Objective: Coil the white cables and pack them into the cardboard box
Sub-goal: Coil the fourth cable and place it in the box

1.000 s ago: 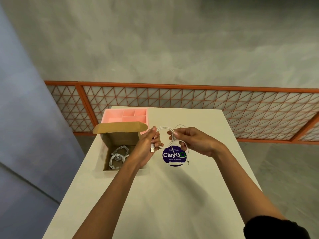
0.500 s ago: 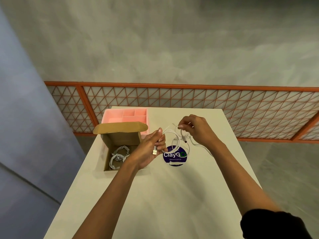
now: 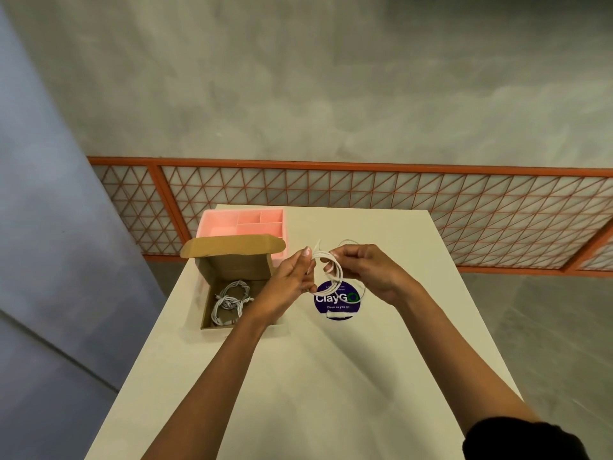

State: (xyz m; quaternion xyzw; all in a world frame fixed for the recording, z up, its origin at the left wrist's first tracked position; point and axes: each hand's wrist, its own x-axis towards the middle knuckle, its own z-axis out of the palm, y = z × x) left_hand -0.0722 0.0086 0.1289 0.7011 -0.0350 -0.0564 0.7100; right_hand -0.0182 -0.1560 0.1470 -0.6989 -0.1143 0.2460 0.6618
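Note:
I hold a white cable [image 3: 333, 270] wound into a small coil above the table, between both hands. My left hand [image 3: 292, 280] pinches the coil's left side. My right hand [image 3: 368, 270] grips its right side, with a loose strand looping out above and below the fingers. To the left stands the open cardboard box [image 3: 212, 283], flap raised, with coiled white cables [image 3: 230, 300] lying inside.
A pink compartment tray [image 3: 242, 224] sits behind the box at the table's far left. A round purple "ClayGo" sticker [image 3: 336, 302] lies on the white table [image 3: 315, 376] under my hands. An orange lattice railing [image 3: 398, 200] runs beyond the far edge.
My right hand swung out to the right with the strand, then came back to the coil, adding a loop. The coil is tighter and my left hand has risen a little.

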